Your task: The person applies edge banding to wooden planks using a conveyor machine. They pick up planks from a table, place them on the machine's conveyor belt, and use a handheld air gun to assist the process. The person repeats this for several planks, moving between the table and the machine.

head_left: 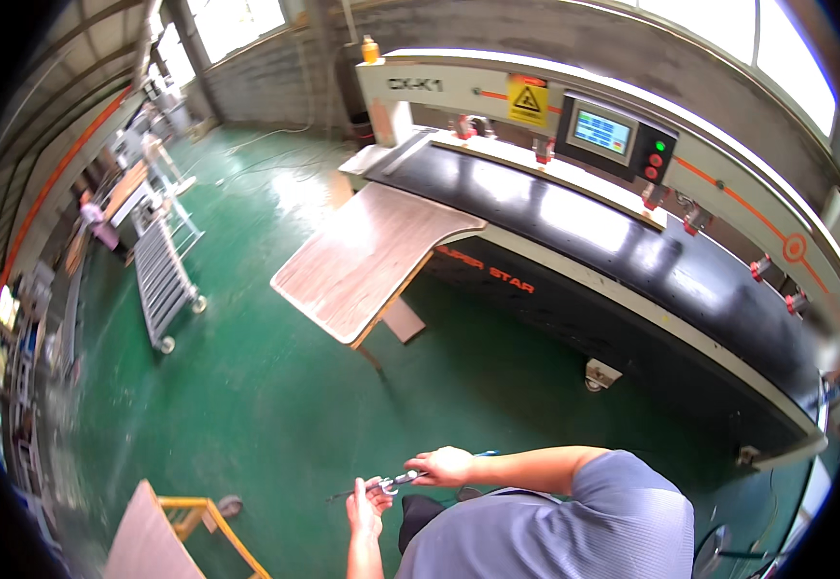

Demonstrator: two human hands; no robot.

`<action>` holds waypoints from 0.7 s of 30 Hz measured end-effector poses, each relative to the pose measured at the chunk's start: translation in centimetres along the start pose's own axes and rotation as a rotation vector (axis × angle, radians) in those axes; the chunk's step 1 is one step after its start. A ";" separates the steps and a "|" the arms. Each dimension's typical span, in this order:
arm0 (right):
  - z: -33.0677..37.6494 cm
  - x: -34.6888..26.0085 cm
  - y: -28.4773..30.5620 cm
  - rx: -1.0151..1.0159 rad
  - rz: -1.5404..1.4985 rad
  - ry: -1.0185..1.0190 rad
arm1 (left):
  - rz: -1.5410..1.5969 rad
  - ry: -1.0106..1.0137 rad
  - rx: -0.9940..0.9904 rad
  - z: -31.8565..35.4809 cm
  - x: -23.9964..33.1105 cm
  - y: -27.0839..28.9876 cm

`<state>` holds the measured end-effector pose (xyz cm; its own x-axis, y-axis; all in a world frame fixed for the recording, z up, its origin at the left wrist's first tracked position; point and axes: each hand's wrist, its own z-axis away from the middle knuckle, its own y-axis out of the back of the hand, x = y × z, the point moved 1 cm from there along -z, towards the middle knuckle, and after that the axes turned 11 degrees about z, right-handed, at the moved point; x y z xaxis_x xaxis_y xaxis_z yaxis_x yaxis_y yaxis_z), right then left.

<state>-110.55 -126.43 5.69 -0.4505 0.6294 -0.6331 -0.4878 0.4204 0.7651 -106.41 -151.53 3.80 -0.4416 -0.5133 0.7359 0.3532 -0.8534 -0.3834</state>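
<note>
In front of my body, my right hand (pixel 446 466) is closed around one end of a slim dark and silver hand tool (pixel 403 479). The fingers of my left hand (pixel 368 510) close on the tool's other part, where a thin dark tip points to the left. Its exact kind is too small to make out. A bit of blue (pixel 487 454) shows just behind my right wrist. Both hands are above the green floor, apart from the machine and the boards.
Ahead, a wood-grain board (pixel 362 253) with rounded corners rests against a long machine with a black bed (pixel 574 207) and a control screen (pixel 602 132). Another board (pixel 150 536) lies on a yellow stand (pixel 215 511) at lower left. A roller conveyor (pixel 164 280) and a person (pixel 98 224) are farther left.
</note>
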 end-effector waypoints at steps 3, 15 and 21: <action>1.3 4.9 3.2 -0.158 -0.163 -0.152 | 0.064 0.025 -0.094 -6.9 1.9 -5.7; -2.8 18.4 16.1 0.826 -1.154 -0.784 | -0.414 0.063 -0.468 -36.2 5.8 -24.9; -5.9 19.8 24.8 0.810 -1.064 -0.876 | -1.171 -0.383 -0.576 -45.9 9.1 -33.9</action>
<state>-135.98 -107.42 11.45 0.5076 -0.1199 -0.8532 0.3509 0.9332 0.0776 -160.27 -131.38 -2.15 0.0462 0.5089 0.8596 -0.5009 -0.7327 0.4608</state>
